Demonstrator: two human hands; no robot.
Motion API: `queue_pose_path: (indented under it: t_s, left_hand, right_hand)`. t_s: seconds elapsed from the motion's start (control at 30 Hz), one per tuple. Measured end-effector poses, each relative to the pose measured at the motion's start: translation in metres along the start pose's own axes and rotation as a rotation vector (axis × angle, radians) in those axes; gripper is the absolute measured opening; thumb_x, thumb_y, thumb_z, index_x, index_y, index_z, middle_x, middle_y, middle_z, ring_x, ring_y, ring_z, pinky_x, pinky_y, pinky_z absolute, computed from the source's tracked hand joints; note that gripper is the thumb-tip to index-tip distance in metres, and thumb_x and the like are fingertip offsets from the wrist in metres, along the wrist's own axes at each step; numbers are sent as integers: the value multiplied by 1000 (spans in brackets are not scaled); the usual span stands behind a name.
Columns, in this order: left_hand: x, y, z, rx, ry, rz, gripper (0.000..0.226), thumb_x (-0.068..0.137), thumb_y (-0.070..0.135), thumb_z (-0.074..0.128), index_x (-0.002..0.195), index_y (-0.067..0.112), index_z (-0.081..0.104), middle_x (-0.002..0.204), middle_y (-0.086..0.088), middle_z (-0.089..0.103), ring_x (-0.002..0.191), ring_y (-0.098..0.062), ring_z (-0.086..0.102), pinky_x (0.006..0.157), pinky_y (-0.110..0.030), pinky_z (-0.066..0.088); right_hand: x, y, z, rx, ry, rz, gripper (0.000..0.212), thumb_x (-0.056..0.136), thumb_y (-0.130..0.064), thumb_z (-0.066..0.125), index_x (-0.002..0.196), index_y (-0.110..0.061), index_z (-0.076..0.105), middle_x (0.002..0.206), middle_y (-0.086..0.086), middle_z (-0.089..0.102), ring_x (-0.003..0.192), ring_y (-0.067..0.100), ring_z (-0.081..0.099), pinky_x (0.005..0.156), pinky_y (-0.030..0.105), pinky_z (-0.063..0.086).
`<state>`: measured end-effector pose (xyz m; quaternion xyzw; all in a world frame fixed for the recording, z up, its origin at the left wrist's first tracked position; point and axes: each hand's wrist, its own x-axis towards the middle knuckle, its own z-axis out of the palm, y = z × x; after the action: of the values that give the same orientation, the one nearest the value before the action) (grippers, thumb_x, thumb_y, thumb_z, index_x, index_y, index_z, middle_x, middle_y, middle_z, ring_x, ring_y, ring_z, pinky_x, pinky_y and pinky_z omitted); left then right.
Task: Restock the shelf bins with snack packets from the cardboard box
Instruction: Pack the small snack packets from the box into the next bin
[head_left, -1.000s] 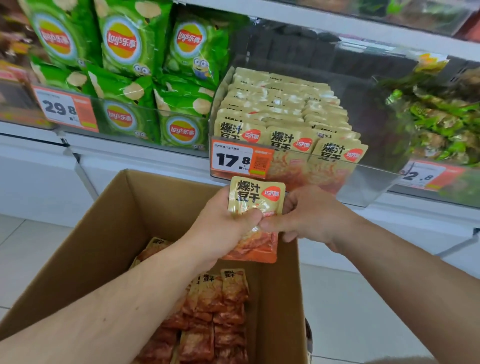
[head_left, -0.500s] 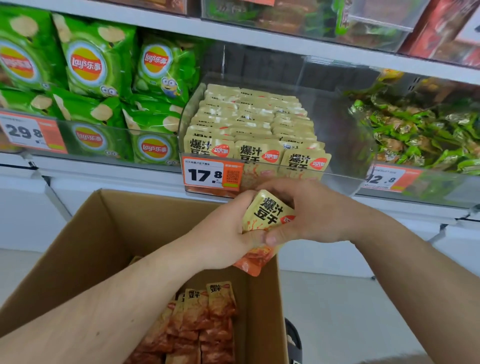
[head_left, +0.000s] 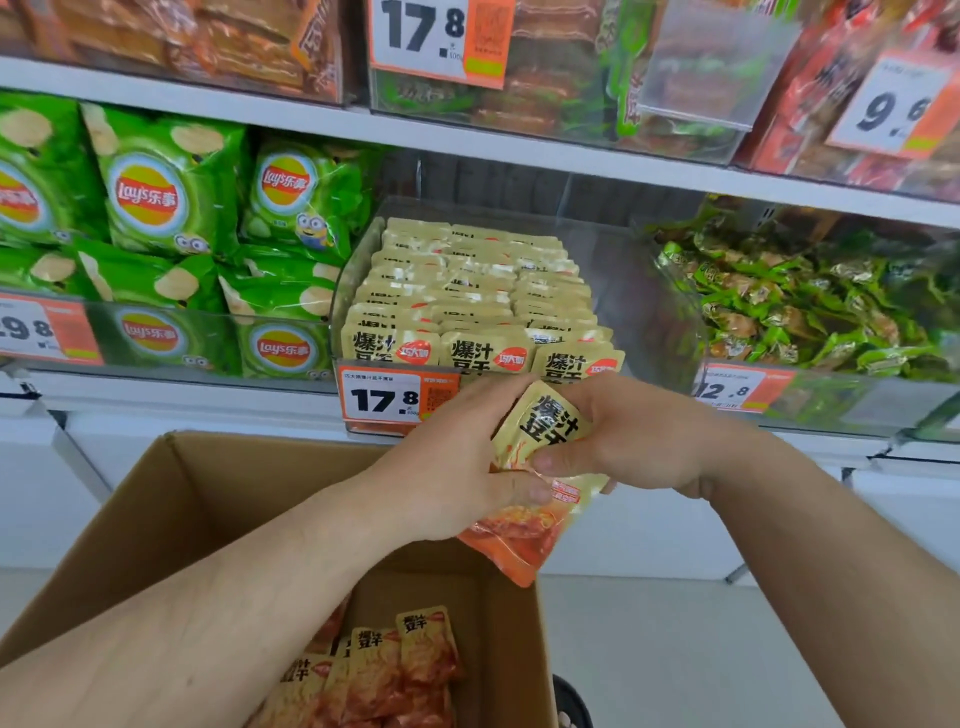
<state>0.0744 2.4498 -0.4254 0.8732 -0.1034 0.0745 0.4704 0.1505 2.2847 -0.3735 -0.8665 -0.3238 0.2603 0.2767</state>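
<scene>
Both hands, left (head_left: 457, 478) and right (head_left: 634, 441), grip one tilted packet (head_left: 540, 467) above the box (head_left: 171, 499), just below the bin (head_left: 654, 312) at 12 o'clock, rows already full.

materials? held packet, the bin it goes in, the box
Packet: looks like glossy plastic film, crinkled, catching light.
Bin: clear hard plastic, probably acrylic; the packets inside show through its walls.
Box: matte brown cardboard, likely corrugated, though no flutes show.
</scene>
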Motion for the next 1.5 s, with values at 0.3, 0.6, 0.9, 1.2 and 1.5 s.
queue_pose_path:
  t_s: [0.3, 0.6, 0.9, 1.2, 1.5]
  left_hand:
    - [70, 35, -10, -2, 237, 64, 49, 86, 24, 75, 130, 25, 54, 102, 17, 54, 89, -2, 61, 82, -22, 53]
    - [136, 17, -17, 745, 85, -89, 60, 96, 57, 39, 144, 22, 43, 149, -3, 42, 139, -23, 38, 114, -43, 29]
    - [147, 9, -19, 794, -275, -299, 91, 84, 84, 18, 157, 31, 4, 165, 3, -11, 152, -19, -12, 120, -54, -6]
    - [147, 0, -22, 784, -256, -262, 89, 83, 84, 20, 156, 36, 4, 165, 10, -6, 151, -14, -9, 119, -46, -4]
    - [148, -9, -19, 745, -217, -232, 85, 85, 81, 22, 156, 39, 2, 165, 12, -11, 151, -11, -12, 119, -46, -9]
  right_hand:
    - [-25, -27, -103, -267, 252, 292, 24, 85, -29, 73, 81, -5, 70, 72, 13, 66, 68, 29, 66, 61, 37, 57]
    - [8, -23, -135, -483, 487, 524, 22, 86, -21, 68, 81, -1, 60, 67, 12, 63, 33, 17, 60, 35, 17, 42]
    - [95, -7, -126, -749, 314, 550, 15, 93, -11, 51, 90, 2, 56, 91, 13, 67, 76, 27, 73, 73, 40, 62]
    - [174, 22, -139, -833, 285, 491, 40, 93, -9, 59, 131, -1, 54, 119, 16, 61, 104, 29, 64, 82, 35, 57]
    - [214, 48, -151, -1061, 429, 328, 23, 90, -10, 61, 71, -16, 49, 70, 2, 50, 74, 24, 54, 68, 32, 45]
